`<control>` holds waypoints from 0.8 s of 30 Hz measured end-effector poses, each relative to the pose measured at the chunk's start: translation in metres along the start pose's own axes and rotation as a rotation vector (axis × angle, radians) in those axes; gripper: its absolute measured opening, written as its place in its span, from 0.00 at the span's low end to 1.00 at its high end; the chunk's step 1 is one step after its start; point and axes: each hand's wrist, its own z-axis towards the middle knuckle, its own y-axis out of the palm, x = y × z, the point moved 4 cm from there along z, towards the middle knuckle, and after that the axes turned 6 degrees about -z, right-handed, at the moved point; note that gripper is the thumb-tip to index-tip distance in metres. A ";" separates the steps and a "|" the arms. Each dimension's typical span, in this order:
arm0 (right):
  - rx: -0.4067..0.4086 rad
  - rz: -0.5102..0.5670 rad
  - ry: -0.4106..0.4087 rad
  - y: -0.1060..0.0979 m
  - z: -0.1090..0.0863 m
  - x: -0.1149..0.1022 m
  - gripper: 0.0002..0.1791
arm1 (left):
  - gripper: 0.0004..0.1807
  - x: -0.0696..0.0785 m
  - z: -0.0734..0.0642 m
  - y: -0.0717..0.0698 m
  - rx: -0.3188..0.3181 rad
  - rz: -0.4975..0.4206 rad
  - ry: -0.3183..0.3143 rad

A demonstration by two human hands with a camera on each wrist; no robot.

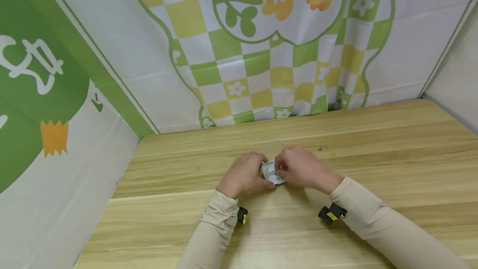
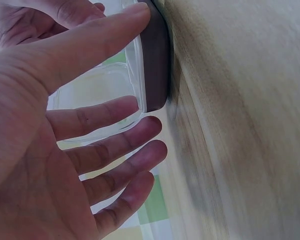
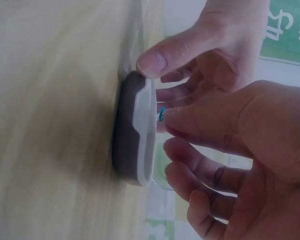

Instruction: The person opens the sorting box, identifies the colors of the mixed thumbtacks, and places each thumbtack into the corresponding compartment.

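Observation:
A small compartment box (image 1: 269,171) with a white divided inside and a dark brown outer shell (image 3: 126,135) lies on the table, its clear lid (image 1: 271,147) swung open to the far side. My left hand (image 1: 244,173) steadies it, thumb on the near rim and index fingertip at the far edge; the other fingers spread loosely past the box, as the left wrist view shows. Over the compartments, my right hand (image 1: 298,167) pinches a tiny teal ring-shaped piece (image 3: 162,114) between thumb and index finger. Its remaining fingers are loosely bent.
Several tiny blue and green pieces (image 1: 328,147) lie on the wooden table (image 1: 373,157) to the right of the box, beyond the right hand. A patterned cloth (image 1: 261,69) hangs along the table's back edge, and a green and white panel (image 1: 112,144) stands at the left.

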 end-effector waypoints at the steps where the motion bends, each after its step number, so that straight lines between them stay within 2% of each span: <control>1: -0.001 0.002 -0.001 0.001 0.000 0.000 0.10 | 0.35 0.000 0.000 0.000 0.000 0.000 0.000; 11: -0.017 -0.005 0.007 0.008 -0.001 -0.002 0.09 | 0.34 0.001 -0.001 0.000 0.002 -0.001 0.004; 24: -0.012 -0.009 -0.005 0.006 -0.002 -0.002 0.11 | 0.33 0.001 0.000 0.001 0.004 0.003 0.006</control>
